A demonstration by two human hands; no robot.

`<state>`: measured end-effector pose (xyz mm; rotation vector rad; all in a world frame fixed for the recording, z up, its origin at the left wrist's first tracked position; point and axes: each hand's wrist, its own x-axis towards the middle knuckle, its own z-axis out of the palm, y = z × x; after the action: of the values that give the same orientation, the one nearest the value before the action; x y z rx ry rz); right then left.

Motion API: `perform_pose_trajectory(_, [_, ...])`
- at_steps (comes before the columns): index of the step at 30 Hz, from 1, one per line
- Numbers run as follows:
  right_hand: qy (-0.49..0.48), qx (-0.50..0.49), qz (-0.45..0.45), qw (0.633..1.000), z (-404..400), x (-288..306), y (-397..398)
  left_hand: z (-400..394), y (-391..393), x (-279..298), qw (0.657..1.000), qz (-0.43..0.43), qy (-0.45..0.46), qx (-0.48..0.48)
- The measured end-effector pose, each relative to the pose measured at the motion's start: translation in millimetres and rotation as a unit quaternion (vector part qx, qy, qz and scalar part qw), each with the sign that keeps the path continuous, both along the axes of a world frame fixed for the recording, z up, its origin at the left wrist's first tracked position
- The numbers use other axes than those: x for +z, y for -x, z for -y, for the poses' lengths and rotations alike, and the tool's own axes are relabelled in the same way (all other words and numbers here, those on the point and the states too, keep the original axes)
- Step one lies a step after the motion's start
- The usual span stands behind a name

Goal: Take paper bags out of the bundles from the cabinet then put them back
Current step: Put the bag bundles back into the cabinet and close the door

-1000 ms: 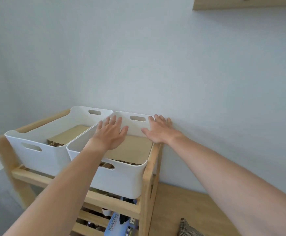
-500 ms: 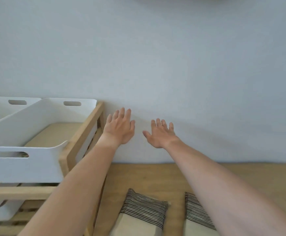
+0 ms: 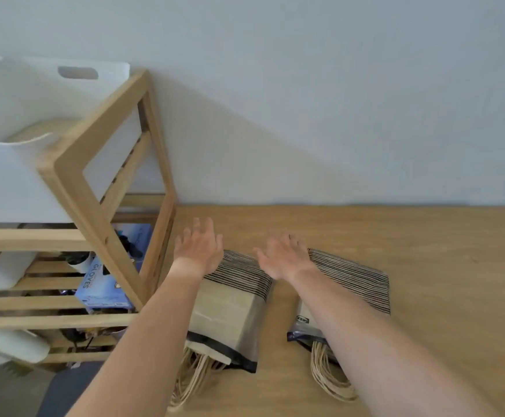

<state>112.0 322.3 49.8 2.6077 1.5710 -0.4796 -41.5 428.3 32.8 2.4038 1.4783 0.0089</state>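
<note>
Presently: left hand point(image 3: 198, 251) fingers spread, holding nothing, above left bundle point(image 3: 230, 302) | right hand point(image 3: 285, 257) likewise, above right bundle point(image 3: 356, 278) | both bundles flat on wooden surface point(image 3: 440, 266).

Soft, even daylight. The shelf point(image 3: 103, 176) throws a faint diagonal shadow on the wall point(image 3: 305, 100). Picture slightly blurred; straight lines bend near edges.

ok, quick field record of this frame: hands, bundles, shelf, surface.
left hand: open, fingers spread, above the left bundle's far end
right hand: open, above the right bundle
left bundle: paper bags in plastic wrap, handles toward the camera
right bundle: same kind, partly behind the right forearm
shelf: wooden, left of bundles, holds white bin and gloves box
surface: wood
</note>
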Motion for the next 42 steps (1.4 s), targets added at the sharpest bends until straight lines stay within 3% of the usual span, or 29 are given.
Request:
perform_pose_trajectory(6, [0.044,-0.081,-0.162,0.983,50.1,-72.9,52.4,49.6,40.1,-65.4,0.983,0.014,0.154,0.096])
perform_pose_trajectory(13, [-0.092,-0.156,-0.263,0.948,99.0,-92.7,114.5,114.6,79.8,-76.0,0.959,0.131,0.193,0.162])
perform_pose_trajectory(18, [-0.114,-0.163,-0.299,0.933,163.9,-100.1,127.0,182.0,94.2,-93.9,0.961,0.156,0.139,0.182])
perform_pose_trajectory(24, [-0.103,-0.123,-0.294,0.942,262.5,-102.1,132.3,286.3,107.1,-106.9,0.967,0.116,0.104,0.203])
perform_pose_trajectory(28, [-0.142,-0.134,-0.315,0.929,328.2,-110.7,152.4,355.8,116.4,-104.3,0.948,0.161,0.137,0.24])
perform_pose_trajectory(31, [-0.158,-0.134,-0.347,0.915,383.8,-116.7,163.8,414.1,132.2,-106.3,0.949,0.178,0.163,0.204])
perform_pose_trajectory(42, [-0.085,-0.129,-0.247,0.957,528.1,-164.6,189.1,557.9,169.0,-147.6,0.936,0.195,0.219,0.195])
